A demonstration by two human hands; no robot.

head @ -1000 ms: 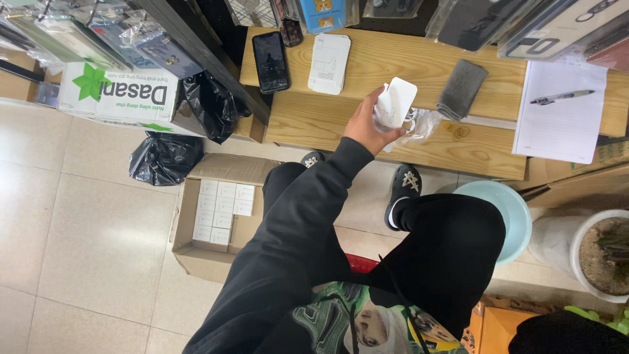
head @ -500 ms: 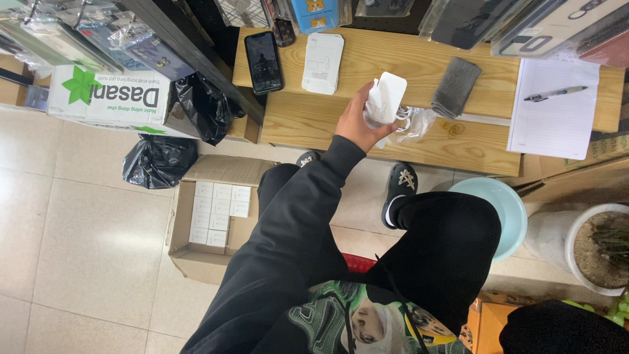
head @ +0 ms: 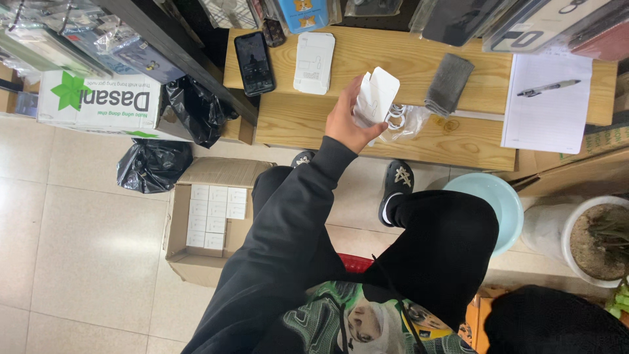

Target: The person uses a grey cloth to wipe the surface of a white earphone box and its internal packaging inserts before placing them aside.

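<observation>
White box [head: 378,95]: held above the desk's [head: 458,141] front edge, over a clear bag [head: 406,121].
Left hand [head: 347,121]: fingers pinched on the box.
Right hand: unseen.
Nearby: grey cloth [head: 448,84], black phone [head: 254,63].

The wooden counter [head: 458,134] carries a black phone [head: 253,63] and a flat white box [head: 314,63] left of the grip [head: 347,118]. A grey cloth [head: 448,83] lies right of it, then a paper sheet [head: 547,115] with a pen [head: 548,88]. A clear bag [head: 405,122] rests just beside the grip.
</observation>
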